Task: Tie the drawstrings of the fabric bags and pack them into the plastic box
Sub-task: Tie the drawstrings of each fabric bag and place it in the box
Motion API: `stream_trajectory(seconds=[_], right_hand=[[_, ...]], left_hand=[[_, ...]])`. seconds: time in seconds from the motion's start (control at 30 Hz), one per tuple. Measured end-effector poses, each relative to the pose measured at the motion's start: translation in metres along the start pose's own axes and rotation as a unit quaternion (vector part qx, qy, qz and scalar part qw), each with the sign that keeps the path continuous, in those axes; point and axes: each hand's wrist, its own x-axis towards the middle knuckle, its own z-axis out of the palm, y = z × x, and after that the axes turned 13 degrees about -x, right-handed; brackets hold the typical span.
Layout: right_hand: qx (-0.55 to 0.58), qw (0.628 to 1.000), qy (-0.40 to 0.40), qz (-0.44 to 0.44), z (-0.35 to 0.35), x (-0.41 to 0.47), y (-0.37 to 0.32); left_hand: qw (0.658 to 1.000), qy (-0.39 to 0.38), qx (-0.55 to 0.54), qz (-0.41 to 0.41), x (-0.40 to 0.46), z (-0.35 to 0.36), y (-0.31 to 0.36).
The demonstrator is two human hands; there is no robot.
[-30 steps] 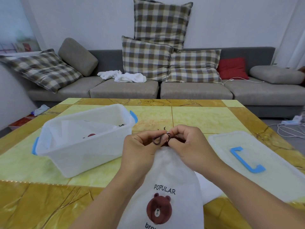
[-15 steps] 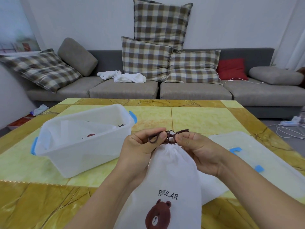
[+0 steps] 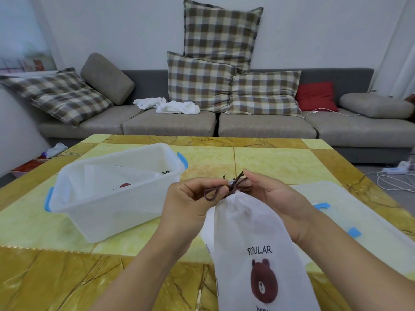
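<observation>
Matt cloth bag (image 3: 251, 223), translucent plastic box (image 3: 116, 198), glossy table (image 3: 269, 162).

left grip (image 3: 190, 199): fingers curled, pinching | right grip (image 3: 272, 196): fingers curled, pinching | forearms converging mid-frame

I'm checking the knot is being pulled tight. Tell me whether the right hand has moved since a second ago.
Yes. The right hand has drawn rightward, away from the plastic box, now covering more of the lid's blue handle.

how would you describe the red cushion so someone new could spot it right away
Look past the yellow table to the long grey sofa against the wall. Near its right end, the red cushion leans on the backrest between a checked pillow and a grey bolster. It is the sofa's only plain red cushion.
</observation>
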Motion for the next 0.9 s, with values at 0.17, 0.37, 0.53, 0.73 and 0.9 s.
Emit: stream_trajectory(seconds=[0.17, 0.37, 0.53, 0.73, 0.9], right_hand=[[-0.008, 1.0, 0.026, -0.001, -0.009, 0.008, 0.005], [0.008, 1.0, -0.022, -0.018, -0.014, 0.01, 0.006], [-0.048, 0.998, -0.037, -0.007, -0.011, -0.003, -0.006], [-0.344, 0.937, 0.037, -0.055, 0.008, -0.012, -0.008], [-0.521, 0.831, 0.105, -0.161, 0.008, -0.013, -0.011]], left_hand=[[0.998, -0.015, 0.042, 0.037, 0.0, 0.0, -0.003], [0.979, -0.036, 0.146, 0.135, 0.003, -0.004, -0.01], [0.961, -0.035, 0.194, 0.195, 0.005, -0.008, -0.011], [0.959, -0.096, 0.198, 0.178, 0.001, -0.01, -0.008], [0.985, -0.062, 0.15, 0.06, 0.003, -0.011, -0.007]])
